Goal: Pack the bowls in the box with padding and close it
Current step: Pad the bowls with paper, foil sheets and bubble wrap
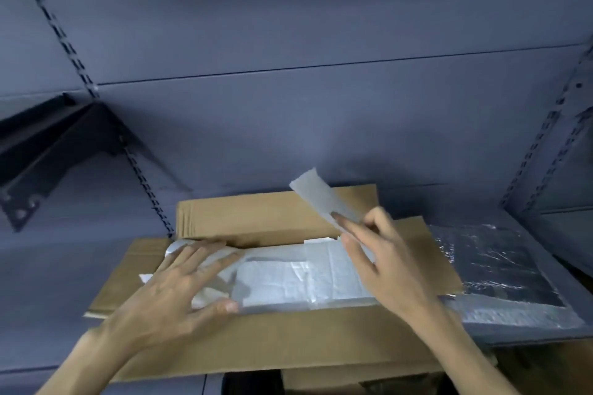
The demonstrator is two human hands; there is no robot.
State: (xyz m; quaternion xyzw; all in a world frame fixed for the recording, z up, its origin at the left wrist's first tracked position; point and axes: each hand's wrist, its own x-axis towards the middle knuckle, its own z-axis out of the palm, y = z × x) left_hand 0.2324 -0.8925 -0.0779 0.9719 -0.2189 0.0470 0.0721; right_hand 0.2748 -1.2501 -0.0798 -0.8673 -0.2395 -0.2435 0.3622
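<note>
A brown cardboard box lies open on the shelf with its flaps spread outward. White foam padding fills the opening, and no bowl shows beneath it. My left hand rests flat, fingers spread, on the padding's left end. My right hand pinches a loose white strip of padding that sticks up over the far flap.
A sheet of clear bubble wrap lies on the shelf to the right of the box. Grey shelf panels rise behind, with a slotted upright and a dark bracket at left. Another cardboard piece sits below the front edge.
</note>
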